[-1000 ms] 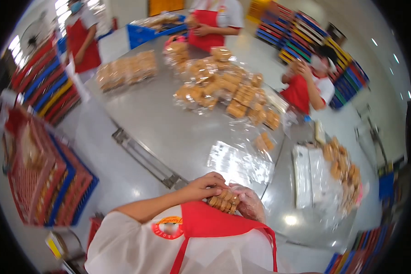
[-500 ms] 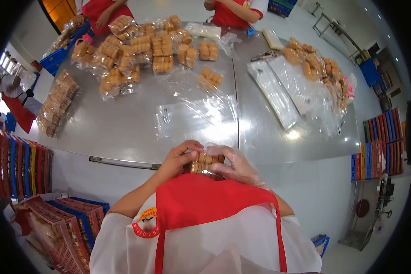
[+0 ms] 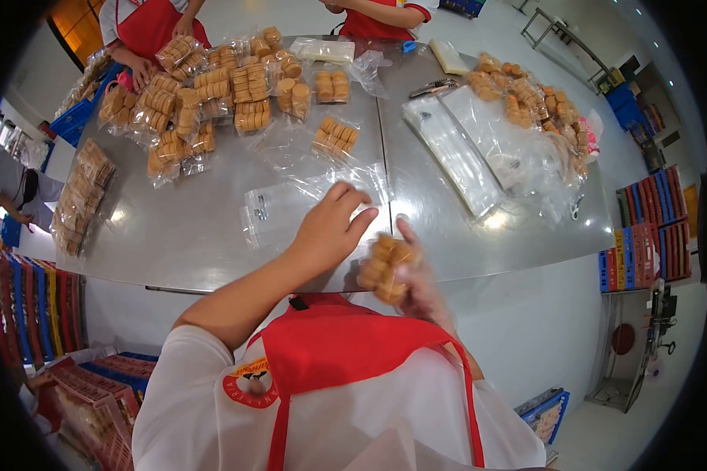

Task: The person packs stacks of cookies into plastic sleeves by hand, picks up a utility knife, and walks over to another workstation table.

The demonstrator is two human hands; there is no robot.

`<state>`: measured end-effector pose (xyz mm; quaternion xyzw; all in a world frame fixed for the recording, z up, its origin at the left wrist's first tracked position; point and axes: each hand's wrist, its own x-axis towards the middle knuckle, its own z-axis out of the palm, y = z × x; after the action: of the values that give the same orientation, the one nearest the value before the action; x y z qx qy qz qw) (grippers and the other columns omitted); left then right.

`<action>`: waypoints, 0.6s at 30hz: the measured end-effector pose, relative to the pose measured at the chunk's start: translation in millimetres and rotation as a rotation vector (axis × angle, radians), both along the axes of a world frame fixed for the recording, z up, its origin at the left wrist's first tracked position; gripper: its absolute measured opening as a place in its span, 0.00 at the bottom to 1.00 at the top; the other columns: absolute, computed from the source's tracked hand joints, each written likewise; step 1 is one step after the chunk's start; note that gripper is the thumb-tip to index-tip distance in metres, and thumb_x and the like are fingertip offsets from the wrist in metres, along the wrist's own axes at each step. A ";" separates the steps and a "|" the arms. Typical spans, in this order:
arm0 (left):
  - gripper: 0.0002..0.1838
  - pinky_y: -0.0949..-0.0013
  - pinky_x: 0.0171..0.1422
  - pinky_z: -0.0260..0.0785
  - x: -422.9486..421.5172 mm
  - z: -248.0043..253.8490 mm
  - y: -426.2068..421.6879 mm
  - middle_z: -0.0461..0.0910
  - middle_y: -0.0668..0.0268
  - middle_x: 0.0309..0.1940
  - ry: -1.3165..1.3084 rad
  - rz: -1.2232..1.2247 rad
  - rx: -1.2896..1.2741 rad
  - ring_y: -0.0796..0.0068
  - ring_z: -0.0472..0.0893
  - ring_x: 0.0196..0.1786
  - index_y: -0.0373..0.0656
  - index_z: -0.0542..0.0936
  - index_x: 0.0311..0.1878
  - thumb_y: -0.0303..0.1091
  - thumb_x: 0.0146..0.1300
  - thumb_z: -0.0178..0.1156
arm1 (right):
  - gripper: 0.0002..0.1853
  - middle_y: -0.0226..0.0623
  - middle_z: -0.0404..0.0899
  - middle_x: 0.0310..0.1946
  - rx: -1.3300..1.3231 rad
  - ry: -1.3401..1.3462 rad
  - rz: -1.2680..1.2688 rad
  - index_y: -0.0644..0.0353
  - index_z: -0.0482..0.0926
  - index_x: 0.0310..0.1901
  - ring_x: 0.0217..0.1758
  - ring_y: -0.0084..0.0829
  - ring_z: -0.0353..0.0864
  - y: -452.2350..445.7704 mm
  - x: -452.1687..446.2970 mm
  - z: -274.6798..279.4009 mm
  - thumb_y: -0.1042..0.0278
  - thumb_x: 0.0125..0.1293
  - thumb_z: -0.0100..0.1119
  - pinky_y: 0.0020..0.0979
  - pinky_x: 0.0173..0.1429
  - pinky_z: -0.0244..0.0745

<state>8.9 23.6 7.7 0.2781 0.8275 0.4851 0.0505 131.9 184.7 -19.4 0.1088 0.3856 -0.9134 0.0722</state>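
Observation:
My right hand (image 3: 423, 284), in a clear glove and slightly blurred, holds a pack of round cookies (image 3: 388, 267) at the table's near edge. Up and to the left of it, my bare left hand (image 3: 334, 224) is raised with fingers apart and nothing in it. Beneath and beyond that hand lie flat clear plastic bags (image 3: 271, 212). A cookie pack (image 3: 336, 138) lies just past the bags. Farther back on the left is a heap of bagged cookies (image 3: 212, 85).
The steel table (image 3: 173, 243) bears a row of packs (image 3: 82, 196) at left, a stack of clear sleeves (image 3: 456, 157) and more bagged cookies (image 3: 546, 106) at right. Two co-workers in red aprons stand across it. Crates (image 3: 644, 259) are stacked at right.
My left hand has let go of the cookie pack and moved up over the table. My right hand has shifted right with the pack. A co-worker's hand now reaches to the heap.

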 end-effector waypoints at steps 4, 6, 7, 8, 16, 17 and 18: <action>0.18 0.58 0.49 0.71 -28.2 -18.8 23.1 0.73 0.58 0.44 0.698 -0.059 -0.395 0.57 0.75 0.45 0.44 0.77 0.52 0.34 0.57 0.63 | 0.42 0.46 0.69 0.59 -0.295 -0.078 -0.084 0.46 0.58 0.71 0.63 0.60 0.72 31.7 6.2 -6.6 0.58 0.56 0.69 0.68 0.58 0.74; 0.22 0.56 0.48 0.71 -41.9 -31.4 29.8 0.72 0.59 0.43 0.789 -0.123 -0.540 0.56 0.74 0.45 0.46 0.75 0.52 0.32 0.51 0.64 | 0.40 0.46 0.70 0.60 -0.352 -0.030 -0.079 0.46 0.59 0.71 0.63 0.61 0.73 36.8 5.0 -5.2 0.62 0.58 0.66 0.69 0.57 0.75; 0.21 0.57 0.46 0.72 -46.1 -32.4 32.3 0.72 0.58 0.43 0.769 -0.144 -0.564 0.56 0.75 0.45 0.45 0.76 0.50 0.31 0.50 0.63 | 0.38 0.47 0.70 0.61 -0.381 -0.007 -0.079 0.47 0.59 0.71 0.63 0.61 0.73 40.7 5.0 -4.5 0.64 0.59 0.65 0.69 0.57 0.76; 0.20 0.58 0.45 0.72 -49.3 -33.6 33.3 0.72 0.57 0.42 0.749 -0.169 -0.590 0.55 0.75 0.45 0.45 0.76 0.49 0.29 0.49 0.62 | 0.37 0.47 0.70 0.61 -0.412 0.016 -0.081 0.47 0.59 0.71 0.63 0.62 0.73 43.5 5.9 -4.8 0.66 0.60 0.63 0.70 0.56 0.76; 0.12 0.59 0.45 0.78 -66.2 16.0 19.0 0.73 0.55 0.45 0.796 -0.310 -0.844 0.56 0.80 0.45 0.36 0.80 0.39 0.27 0.49 0.63 | 0.39 0.45 0.68 0.64 -0.387 0.102 -0.186 0.50 0.59 0.71 0.63 0.60 0.74 43.7 -15.4 10.5 0.68 0.58 0.64 0.67 0.54 0.80; 0.11 0.58 0.44 0.78 -64.3 29.3 20.0 0.73 0.54 0.46 0.743 -0.305 -0.906 0.55 0.80 0.45 0.34 0.80 0.38 0.26 0.50 0.63 | 0.39 0.45 0.68 0.64 -0.336 0.137 -0.210 0.51 0.59 0.71 0.63 0.60 0.74 42.6 -20.3 15.8 0.69 0.58 0.64 0.67 0.54 0.79; 0.11 0.58 0.43 0.79 -62.1 42.0 20.6 0.73 0.53 0.47 0.690 -0.297 -0.967 0.54 0.81 0.45 0.32 0.80 0.38 0.26 0.50 0.63 | 0.39 0.45 0.68 0.64 -0.321 0.208 -0.213 0.51 0.59 0.71 0.63 0.58 0.74 41.0 -26.1 23.8 0.70 0.58 0.63 0.67 0.56 0.79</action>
<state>-53.2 44.3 49.7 0.4772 0.8749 -0.0754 -0.0326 105.8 225.6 4.4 0.0412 0.2268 -0.9719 -0.0483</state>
